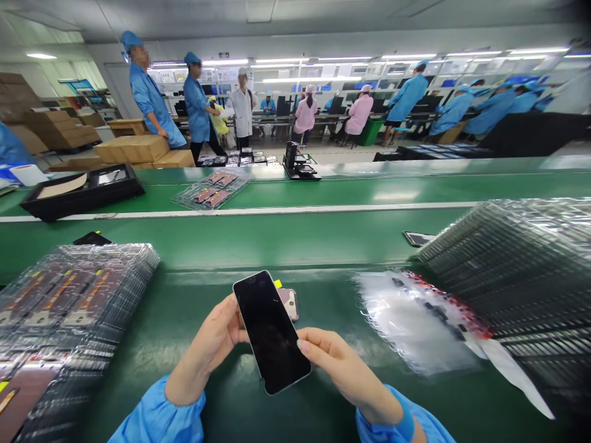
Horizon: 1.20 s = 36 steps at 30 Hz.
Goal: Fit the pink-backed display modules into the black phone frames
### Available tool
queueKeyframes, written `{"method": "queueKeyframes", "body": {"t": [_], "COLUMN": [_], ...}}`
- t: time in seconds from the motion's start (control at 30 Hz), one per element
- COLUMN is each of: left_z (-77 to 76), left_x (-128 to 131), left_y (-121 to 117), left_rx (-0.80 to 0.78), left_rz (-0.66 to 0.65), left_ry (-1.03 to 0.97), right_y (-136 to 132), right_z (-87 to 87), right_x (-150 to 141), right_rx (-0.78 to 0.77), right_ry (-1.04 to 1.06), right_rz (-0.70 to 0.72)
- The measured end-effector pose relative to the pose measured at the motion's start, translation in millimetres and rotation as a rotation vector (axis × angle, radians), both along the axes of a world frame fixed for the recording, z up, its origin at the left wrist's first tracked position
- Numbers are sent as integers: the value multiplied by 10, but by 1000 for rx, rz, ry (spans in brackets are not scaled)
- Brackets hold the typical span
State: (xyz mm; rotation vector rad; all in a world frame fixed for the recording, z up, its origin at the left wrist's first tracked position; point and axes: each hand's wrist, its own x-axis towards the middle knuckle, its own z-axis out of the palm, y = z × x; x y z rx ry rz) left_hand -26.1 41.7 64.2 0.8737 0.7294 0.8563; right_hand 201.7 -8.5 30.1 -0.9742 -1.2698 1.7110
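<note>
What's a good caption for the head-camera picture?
Bare hands hold a shiny black rectangular phone screen above a green worktop.

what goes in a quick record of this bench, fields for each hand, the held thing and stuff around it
left hand: holds the phone at its left side
right hand: holds its lower right edge
phone: screen dark, facing up, tilted
behind phone: small part with yellow tab, partly hidden
left side: stacked clear trays with brownish parts
right side: clear plastic sheets beside another tray stack

Forward-and-down head view, edges seemingly blurred
</note>
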Motion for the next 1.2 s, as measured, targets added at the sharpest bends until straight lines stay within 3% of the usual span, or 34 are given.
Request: {"method": "queueKeyframes", "body": {"t": [0.1, 0.2, 0.43, 0.67, 0.87, 1.0, 1.13, 1.2], "left_z": [-29, -81, -149, -204, -232, -260, -221, -212], "left_x": [31, 76, 195, 164, 147, 47, -75, -86], "left_y": [-83, -205, -352, -307, -272, 1, 578, 927], "left_rx": [97, 195, 225, 243, 176, 66, -32, -63], "left_rz": [-85, -158, -42, -3, -11, -89, -92, -88], "left_ry": [41, 217, 549, 533, 420, 235, 176, 264], "right_y": [29, 65, 82, 82, 225, 401, 566, 657], "right_z": [2, -5, -26, 94, 2, -99, -325, -482], "right_x": [13, 27, 38, 94, 37, 66, 72, 81], "right_rx": [10, 18, 15, 18, 80, 67, -17, -48], "right_ry": [29, 82, 86, -6, -10, 38, 28, 3], "right_rz": [-106, -192, -236, -43, -70, -4, 119, 51]}}
